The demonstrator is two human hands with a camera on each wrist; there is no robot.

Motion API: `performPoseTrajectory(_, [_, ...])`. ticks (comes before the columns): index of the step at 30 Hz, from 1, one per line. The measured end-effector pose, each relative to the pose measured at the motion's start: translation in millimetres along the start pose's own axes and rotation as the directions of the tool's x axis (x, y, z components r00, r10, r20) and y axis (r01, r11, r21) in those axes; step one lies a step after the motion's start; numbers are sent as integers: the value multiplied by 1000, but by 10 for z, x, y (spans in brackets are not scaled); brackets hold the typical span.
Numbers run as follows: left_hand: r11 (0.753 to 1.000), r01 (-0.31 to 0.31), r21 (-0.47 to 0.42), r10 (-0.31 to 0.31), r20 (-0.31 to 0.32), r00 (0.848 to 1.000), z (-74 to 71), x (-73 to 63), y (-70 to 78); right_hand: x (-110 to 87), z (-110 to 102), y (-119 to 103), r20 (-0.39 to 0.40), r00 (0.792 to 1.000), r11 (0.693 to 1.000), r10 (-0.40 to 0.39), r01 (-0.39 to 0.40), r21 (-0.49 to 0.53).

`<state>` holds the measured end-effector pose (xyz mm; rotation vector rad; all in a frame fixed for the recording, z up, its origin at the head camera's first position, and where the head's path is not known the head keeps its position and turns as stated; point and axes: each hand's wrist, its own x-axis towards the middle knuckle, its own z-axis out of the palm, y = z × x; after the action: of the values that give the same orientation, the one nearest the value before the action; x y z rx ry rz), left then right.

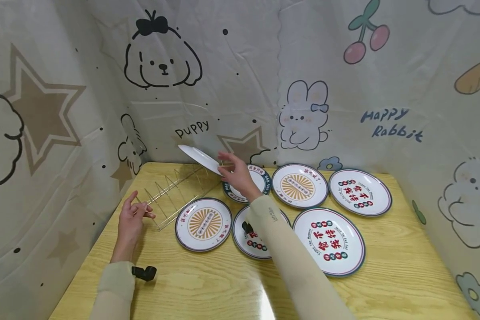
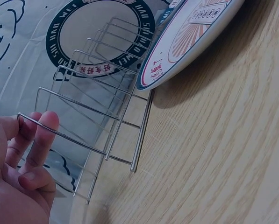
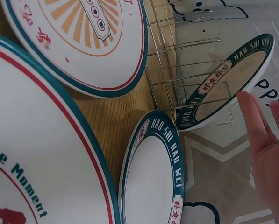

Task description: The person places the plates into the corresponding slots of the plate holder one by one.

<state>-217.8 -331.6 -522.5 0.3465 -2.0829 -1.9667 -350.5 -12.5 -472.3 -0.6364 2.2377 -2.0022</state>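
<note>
"White plate point(image 1: 198, 157) with a dark green band: where is it?"
"Tilted at the wire rack's point(image 2: 78, 103) far end, its edge pinched in the right grip point(image 1: 240, 177)."
"And the left grip point(image 1: 131, 218)?"
"Holding the rack's near end wire."
"Beyond that?"
"Six more printed plates point(image 1: 203, 224) lie face-up on the wooden table point(image 1: 192, 284), a cartoon-printed cloth point(image 1: 248, 53) hanging behind."

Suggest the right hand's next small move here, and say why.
I'd probably have the right hand gently nudge the round, white, dark-rimmed plate more upright: it tilts well off vertical at the far end of the silver wire rack, with that hand touching it, while the left hand grips the rack's near end.
</note>
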Motion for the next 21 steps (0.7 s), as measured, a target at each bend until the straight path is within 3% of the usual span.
performPoseTrajectory(11, [1000, 9, 10, -9, -3, 1000, -24, 15, -16, 8, -58, 13, -9, 1000, 1000, -16, 16, 17])
performPoseTrajectory(21, [1000, 2, -21, -2, 6, 1000, 12, -9, -2, 5, -80, 11, -28, 999, 997, -47, 45, -61])
